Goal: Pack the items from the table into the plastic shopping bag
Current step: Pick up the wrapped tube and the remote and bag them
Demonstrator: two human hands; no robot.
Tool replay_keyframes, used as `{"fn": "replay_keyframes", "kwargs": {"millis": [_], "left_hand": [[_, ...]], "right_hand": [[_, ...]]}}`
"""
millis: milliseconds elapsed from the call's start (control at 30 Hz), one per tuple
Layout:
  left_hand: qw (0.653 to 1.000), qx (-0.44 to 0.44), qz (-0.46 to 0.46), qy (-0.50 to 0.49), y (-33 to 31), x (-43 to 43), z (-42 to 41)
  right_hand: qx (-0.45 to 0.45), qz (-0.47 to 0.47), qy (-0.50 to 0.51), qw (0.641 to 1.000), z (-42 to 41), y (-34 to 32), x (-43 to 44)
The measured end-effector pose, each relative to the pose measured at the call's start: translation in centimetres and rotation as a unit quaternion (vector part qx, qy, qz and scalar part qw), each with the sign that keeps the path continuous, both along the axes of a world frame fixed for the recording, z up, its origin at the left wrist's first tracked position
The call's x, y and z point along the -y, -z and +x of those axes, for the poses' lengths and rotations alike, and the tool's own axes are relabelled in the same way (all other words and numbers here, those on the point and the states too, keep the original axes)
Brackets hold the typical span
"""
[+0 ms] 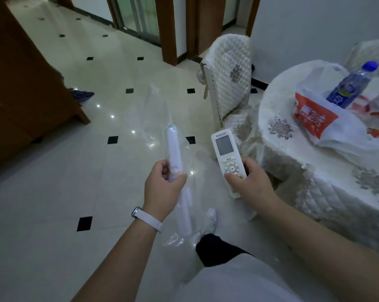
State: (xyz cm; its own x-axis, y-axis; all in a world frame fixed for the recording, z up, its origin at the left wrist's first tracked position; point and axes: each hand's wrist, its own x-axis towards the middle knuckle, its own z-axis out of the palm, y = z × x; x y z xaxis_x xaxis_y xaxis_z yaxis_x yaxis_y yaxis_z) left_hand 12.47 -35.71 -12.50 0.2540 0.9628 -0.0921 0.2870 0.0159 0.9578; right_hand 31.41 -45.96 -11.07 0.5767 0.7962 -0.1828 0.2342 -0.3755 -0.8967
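Head view — left hand [162, 184] grips wrapped roll [174, 149], right hand [251, 182] remote [227, 155].

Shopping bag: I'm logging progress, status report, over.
Left grip holds plastic-wrapped white roll, right grip holds remote. Shopping bag on table, bottle upright in it. Chair beside table, path looks open.

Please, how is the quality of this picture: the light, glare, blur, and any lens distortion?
Head view: dim, bluish light; glare spots on the glossy floor; the clear plastic in the left hand looks smeared; the remote in the right hand is sharp; the wide lens tilts the door frames.
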Motion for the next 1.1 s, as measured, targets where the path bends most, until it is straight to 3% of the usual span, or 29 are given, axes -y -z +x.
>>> {"fn": "replay_keyframes", "kwargs": {"millis": [233,433,800,1100], "left_hand": [[0.998,-0.051,0.007,0.030,-0.1,-11.3,6.8],[0.993,-0.089,0.023,0.073,-1.2,-20.7,17.4],[0.971,-0.053,0.044,0.231,-2.0,-27.1,35.1],[0.918,-0.008,0.007,0.396,-0.6,-31.4,47.3]], "right_hand": [[-0.051,0.003,0.013,0.999,6.0,2.6,-10.7],[-0.061,0.018,0.061,0.996,14.5,1.7,-17.6],[-0.023,0.011,0.220,0.975,27.6,0.7,-20.3],[-0.034,-0.031,0.387,0.921,32.9,1.9,-20.9]]}}
